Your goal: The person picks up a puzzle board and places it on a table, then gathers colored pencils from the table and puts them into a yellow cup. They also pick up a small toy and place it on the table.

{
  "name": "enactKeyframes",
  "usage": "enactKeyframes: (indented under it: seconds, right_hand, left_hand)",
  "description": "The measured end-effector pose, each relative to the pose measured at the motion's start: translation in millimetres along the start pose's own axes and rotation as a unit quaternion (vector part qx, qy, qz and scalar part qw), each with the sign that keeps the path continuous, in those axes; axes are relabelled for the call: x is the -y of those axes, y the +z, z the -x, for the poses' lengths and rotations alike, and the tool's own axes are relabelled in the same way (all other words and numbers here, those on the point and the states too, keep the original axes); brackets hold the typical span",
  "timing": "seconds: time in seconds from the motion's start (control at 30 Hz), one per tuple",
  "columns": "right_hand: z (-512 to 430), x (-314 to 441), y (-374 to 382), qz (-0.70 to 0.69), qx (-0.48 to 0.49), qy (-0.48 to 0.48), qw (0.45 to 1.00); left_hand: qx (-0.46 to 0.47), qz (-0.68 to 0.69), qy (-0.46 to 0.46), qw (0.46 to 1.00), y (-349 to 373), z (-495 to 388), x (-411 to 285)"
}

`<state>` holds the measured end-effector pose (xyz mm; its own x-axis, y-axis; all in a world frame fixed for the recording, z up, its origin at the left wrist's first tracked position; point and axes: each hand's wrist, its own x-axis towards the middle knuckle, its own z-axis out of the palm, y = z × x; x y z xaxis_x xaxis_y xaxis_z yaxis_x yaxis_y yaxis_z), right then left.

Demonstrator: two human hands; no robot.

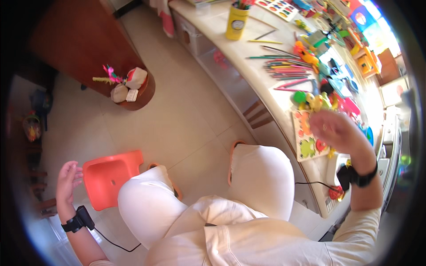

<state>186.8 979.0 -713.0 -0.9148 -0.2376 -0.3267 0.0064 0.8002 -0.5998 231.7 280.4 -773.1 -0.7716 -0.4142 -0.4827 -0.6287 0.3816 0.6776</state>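
My left hand (69, 181) is out to the left beside a coral-red plastic child's chair (111, 178), its fingers apart and nothing in it. My right hand (327, 129) is over a wooden puzzle board (309, 146) with a green frog piece, near the counter's edge; it is blurred, and whether it touches or holds anything cannot be told. Small green and yellow toys (316, 99) lie just beyond it. Farther along is a pile of coloured pencils (288, 68) beside an orange toy (304, 55). A yellow pencil cup (237, 23) holds several pencils.
The long pale counter (216, 30) runs along my right, crowded with toys towards its back. A brown wooden table (90, 43) at the upper left bears two cloth bundles and pink flowers. Black wrist devices with cables are on both forearms. A toy basket (32, 128) is at the far left.
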Motion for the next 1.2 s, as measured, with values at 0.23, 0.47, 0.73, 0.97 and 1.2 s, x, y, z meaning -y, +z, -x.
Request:
enactKeyframes:
  seconds: [0.23,0.47,0.73,0.97,1.2]
  right_hand:
    - [244,-96,162,-0.378,-0.019,0.225,0.898]
    - [408,-210,452,-0.615,0.141,0.381,0.676]
    - [340,-183,523,-0.69,0.039,0.461,0.557]
    - [247,-161,498,-0.71,-0.005,0.501,0.495]
    - [208,-140,482,-0.726,-0.021,0.52,0.451]
  left_hand:
    - [0.109,-0.055,0.147,0.982,53,71,-86]
    - [0.192,-0.14,0.15,0.96,105,77,-180]
    - [0.214,-0.144,0.158,0.953,191,44,-255]
    - [0.344,-0.161,0.126,0.916,314,-48,-321]
    - [0.349,-0.218,0.126,0.903,381,-108,-396]
